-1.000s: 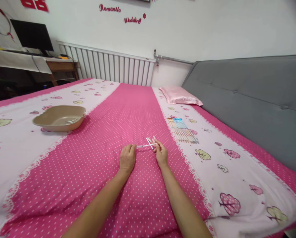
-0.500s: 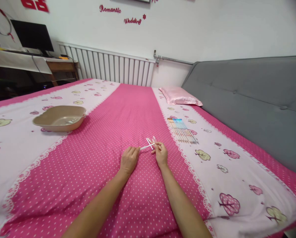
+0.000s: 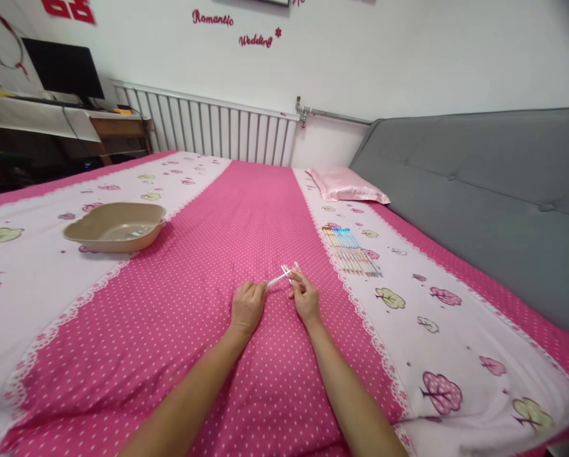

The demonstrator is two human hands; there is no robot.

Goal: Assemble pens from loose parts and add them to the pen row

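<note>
Left hand (image 3: 249, 308) pinching one end of a slim white stick (image 3: 277, 280) just below frame centre, right hand (image 3: 306, 301) bunched at the far end, its exact grip unclear: seemingly a two-handed fitting step, calling for steady alignment.

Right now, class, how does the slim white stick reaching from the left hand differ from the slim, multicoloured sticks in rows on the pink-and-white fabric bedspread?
The slim white stick is in the left hand; the multicoloured sticks lie on the bedspread. The white stick slants toward the right hand; the multicoloured sticks lie side by side. All look slender and straight.
</note>
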